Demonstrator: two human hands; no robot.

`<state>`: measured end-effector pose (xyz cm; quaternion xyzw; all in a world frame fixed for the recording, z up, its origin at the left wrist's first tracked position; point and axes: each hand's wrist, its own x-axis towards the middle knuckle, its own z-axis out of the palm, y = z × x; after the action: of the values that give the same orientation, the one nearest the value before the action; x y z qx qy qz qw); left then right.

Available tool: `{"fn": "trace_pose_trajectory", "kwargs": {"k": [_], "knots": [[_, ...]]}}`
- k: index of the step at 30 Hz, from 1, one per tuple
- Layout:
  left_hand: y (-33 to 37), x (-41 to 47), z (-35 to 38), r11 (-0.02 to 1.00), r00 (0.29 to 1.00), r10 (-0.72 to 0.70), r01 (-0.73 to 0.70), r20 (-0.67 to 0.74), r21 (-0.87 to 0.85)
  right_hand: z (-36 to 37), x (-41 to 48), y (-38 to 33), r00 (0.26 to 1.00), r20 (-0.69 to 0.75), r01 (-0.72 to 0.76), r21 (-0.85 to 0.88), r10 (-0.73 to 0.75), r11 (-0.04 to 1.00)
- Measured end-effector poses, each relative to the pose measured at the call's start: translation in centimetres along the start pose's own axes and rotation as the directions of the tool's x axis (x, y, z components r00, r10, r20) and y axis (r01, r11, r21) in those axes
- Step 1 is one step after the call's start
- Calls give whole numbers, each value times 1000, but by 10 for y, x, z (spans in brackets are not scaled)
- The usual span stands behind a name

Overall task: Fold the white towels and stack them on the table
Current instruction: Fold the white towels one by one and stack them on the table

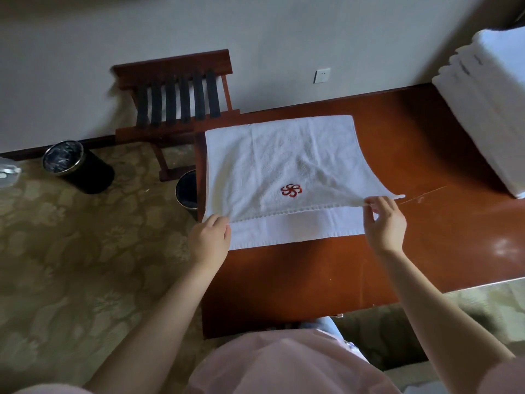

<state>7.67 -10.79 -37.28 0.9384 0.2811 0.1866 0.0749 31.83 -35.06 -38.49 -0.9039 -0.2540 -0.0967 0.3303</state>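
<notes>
A white towel with a red flower emblem lies spread on the reddish-brown table, its left side at the table's left edge. An upper layer is raised slightly above a lower strip of towel along the near side. My left hand pinches the near-left corner of that upper layer. My right hand pinches the near-right corner and holds it lifted off the table. A stack of folded white towels stands at the table's far right.
A wooden luggage rack with dark straps stands against the wall behind the table's left end. Two dark round bins sit on the patterned carpet, one to the left and one tight against the table's edge. A wall socket is behind.
</notes>
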Motion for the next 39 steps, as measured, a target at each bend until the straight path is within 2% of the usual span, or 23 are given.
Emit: {"fn": "trace_pose_trajectory", "kwargs": {"k": [2, 5, 9, 11, 13, 18, 22, 26, 29, 32, 35, 39], "knots": [[-1, -9, 3, 998, 996, 10, -14, 85, 54, 6, -17, 11, 985, 162, -41, -75, 53, 996], [1, -19, 12, 972, 947, -44, -33, 319, 231, 15, -35, 24, 934, 342, -38, -190, 102, 981], [3, -26, 26, 960, 893, -144, 22, 427, 280, 18, -36, 25, 921, 368, -36, -243, 126, 969], [-1, -27, 31, 939, 848, -182, -1, 497, 344, 19, -35, 26, 918, 377, -18, -270, 123, 963], [-5, -25, 33, 942, 828, -187, -1, 529, 335, 17, -36, 25, 924, 363, -9, -292, 120, 956], [-10, -26, 42, 954, 845, -66, -103, 530, 282, 15, -42, 17, 909, 387, 17, -406, 155, 914], [-4, -20, 48, 967, 850, -1, -133, 527, 216, 22, -47, 1, 869, 493, 165, -374, 45, 913], [6, -8, 47, 935, 834, 2, -196, 551, 294, 36, -50, -26, 794, 600, 315, -265, -100, 911], [10, -1, 44, 925, 816, -13, -210, 578, 317, 50, -51, -53, 690, 699, 414, -169, -187, 895], [11, 11, 33, 941, 878, 63, -211, 474, 266, 68, -53, -81, 644, 723, 477, -122, -251, 871], [12, 21, 18, 954, 933, 150, -224, 328, 200, 82, -50, -108, 637, 727, 507, -143, -258, 850], [8, 22, 11, 952, 940, 167, -232, 296, 198, 85, -35, -111, 722, 651, 492, -244, -236, 835]]}}
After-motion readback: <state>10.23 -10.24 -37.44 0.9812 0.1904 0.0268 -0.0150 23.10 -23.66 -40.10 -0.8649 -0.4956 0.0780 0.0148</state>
